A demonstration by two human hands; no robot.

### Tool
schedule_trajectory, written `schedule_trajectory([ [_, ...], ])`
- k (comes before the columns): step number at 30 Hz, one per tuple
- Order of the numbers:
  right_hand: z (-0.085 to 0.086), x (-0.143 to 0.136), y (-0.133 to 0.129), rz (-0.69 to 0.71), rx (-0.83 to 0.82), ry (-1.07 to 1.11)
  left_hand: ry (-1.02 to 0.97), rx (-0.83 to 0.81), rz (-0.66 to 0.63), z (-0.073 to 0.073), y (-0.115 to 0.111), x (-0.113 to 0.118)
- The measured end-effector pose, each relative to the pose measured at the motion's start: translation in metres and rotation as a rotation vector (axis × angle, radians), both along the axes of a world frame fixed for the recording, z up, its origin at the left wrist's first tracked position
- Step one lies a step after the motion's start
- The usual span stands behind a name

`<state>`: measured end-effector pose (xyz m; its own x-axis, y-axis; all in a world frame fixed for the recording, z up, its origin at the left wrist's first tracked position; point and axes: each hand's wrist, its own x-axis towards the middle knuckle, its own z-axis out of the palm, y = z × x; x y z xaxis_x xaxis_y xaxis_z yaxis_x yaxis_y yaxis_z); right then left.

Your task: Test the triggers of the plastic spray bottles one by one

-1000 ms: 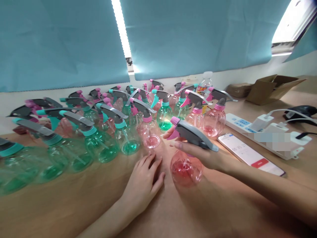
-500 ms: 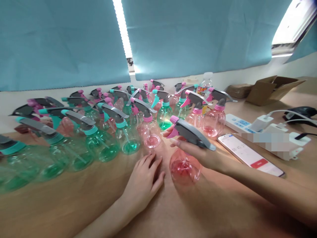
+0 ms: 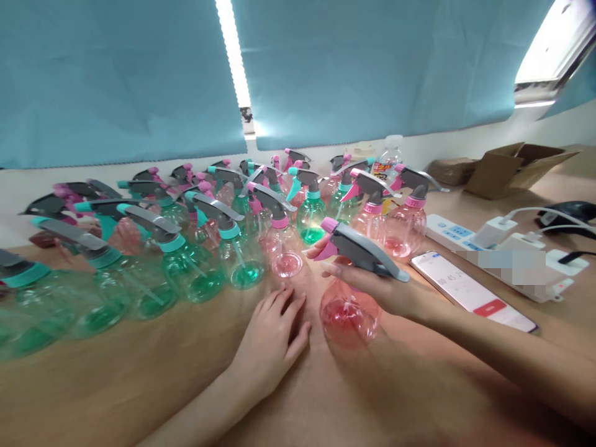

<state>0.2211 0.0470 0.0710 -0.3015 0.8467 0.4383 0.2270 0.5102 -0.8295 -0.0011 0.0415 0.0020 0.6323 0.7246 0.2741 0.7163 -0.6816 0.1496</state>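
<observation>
My right hand (image 3: 386, 287) is closed around the neck of a pink spray bottle (image 3: 350, 316), just below its grey and pink trigger head. The bottle stands upright on the wooden table, and my fingers partly hide its collar. To the left of it my left hand (image 3: 274, 332) lies on the tabletop, fingers spread and holding nothing. Just beyond its fingertips stands another pink spray bottle (image 3: 284, 243), with a green spray bottle (image 3: 242, 254) beside it.
Several more green and pink spray bottles (image 3: 186, 270) crowd the left and back. On the right lie a phone (image 3: 470, 288) with a timer on screen and a power strip (image 3: 449, 231) with plugs and cables. An open cardboard box (image 3: 493, 171) sits behind, below the blue curtain (image 3: 372, 68).
</observation>
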Motion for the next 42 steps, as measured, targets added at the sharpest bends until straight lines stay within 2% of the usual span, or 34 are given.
schedule_trajectory([
  [5, -0.0004, 0.0, 0.0016, -0.076, 0.004, -0.033, -0.006, 0.001, 0.004, -0.0009, 0.0003, 0.0],
  [13, -0.0007, -0.0016, -0.0014, -0.123, 0.015, -0.041, 0.017, 0.003, 0.004, 0.0001, -0.0002, 0.0003],
  [19, 0.0016, -0.0031, -0.0004, 0.001, 0.023, 0.003, -0.017, 0.012, 0.002, 0.0, 0.0002, 0.0008],
  [29, -0.0051, -0.002, 0.0014, -0.052, 0.019, -0.002, -0.02, 0.011, -0.003, 0.0007, -0.0001, 0.0002],
  [42, 0.0019, -0.001, 0.0025, -0.028, -0.017, -0.052, -0.021, 0.007, 0.0, 0.0, 0.0004, 0.0005],
])
